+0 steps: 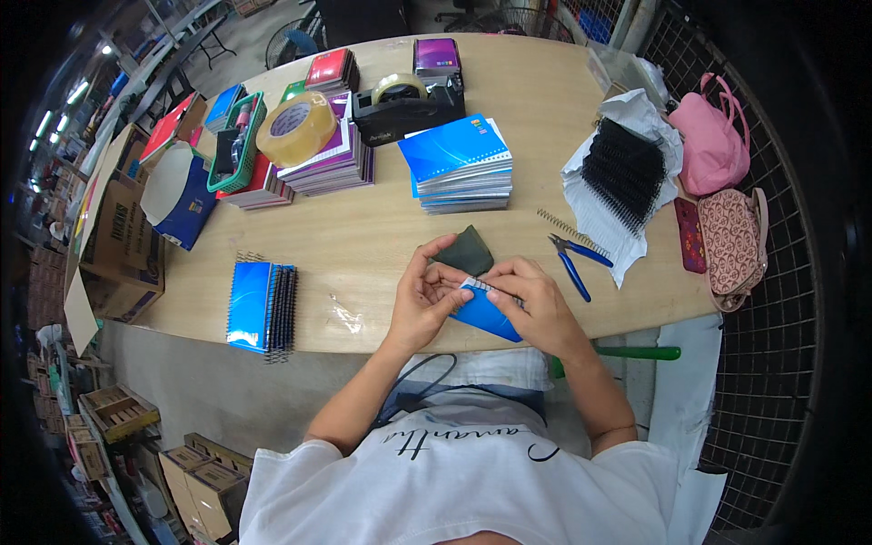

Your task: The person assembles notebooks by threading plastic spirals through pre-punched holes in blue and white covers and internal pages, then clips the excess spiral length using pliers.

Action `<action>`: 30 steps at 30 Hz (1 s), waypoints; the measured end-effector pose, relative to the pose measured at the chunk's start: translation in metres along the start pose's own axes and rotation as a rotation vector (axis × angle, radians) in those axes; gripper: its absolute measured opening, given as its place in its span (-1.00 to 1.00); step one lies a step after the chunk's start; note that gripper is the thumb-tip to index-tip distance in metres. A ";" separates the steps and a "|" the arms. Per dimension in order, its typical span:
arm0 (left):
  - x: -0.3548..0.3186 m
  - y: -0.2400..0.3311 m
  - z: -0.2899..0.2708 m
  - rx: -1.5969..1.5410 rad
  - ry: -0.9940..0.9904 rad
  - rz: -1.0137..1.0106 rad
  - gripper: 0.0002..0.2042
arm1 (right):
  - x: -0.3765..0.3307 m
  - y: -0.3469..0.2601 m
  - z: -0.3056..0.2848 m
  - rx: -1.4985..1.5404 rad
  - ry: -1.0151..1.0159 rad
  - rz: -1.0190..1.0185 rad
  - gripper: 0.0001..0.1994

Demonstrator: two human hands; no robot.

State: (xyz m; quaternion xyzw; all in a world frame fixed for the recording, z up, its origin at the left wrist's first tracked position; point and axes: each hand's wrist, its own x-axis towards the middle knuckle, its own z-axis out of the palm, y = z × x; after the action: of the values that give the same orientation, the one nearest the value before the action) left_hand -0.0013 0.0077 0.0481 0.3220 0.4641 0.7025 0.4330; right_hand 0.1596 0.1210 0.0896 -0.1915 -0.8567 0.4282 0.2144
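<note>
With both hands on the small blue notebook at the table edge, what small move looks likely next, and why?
Probably keep working the wire binding along the blue notebook: the left hand and right hand both pinch its spine edge, and the blue-handled pliers lie unused nearby.

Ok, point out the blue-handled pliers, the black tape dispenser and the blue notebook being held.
Blue-handled pliers (575, 263): head view, on a handle.
Black tape dispenser (407, 111): head view, on its body.
Blue notebook (484, 313): head view, on its cover between both hands.

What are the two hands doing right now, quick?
Left hand: closed, fingers pinching the left edge of the small blue notebook.
Right hand: closed over the same notebook, pressing at its wire spine.
</note>
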 end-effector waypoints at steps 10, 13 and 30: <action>-0.004 0.006 0.005 0.021 0.082 0.004 -0.26 | -0.005 -0.018 0.020 -0.257 0.257 -0.038 -0.73; -0.003 0.005 0.006 0.002 0.057 0.023 -0.27 | -0.002 -0.009 0.023 -0.025 0.219 0.006 -0.76; -0.002 0.009 0.007 -0.049 0.052 0.025 -0.25 | 0.001 -0.018 0.019 0.073 0.219 0.045 -0.83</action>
State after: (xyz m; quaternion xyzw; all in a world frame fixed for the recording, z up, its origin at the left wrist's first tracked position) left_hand 0.0025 0.0069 0.0585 0.2985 0.4537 0.7271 0.4199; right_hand 0.1461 0.0991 0.0937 -0.2483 -0.8076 0.4403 0.3037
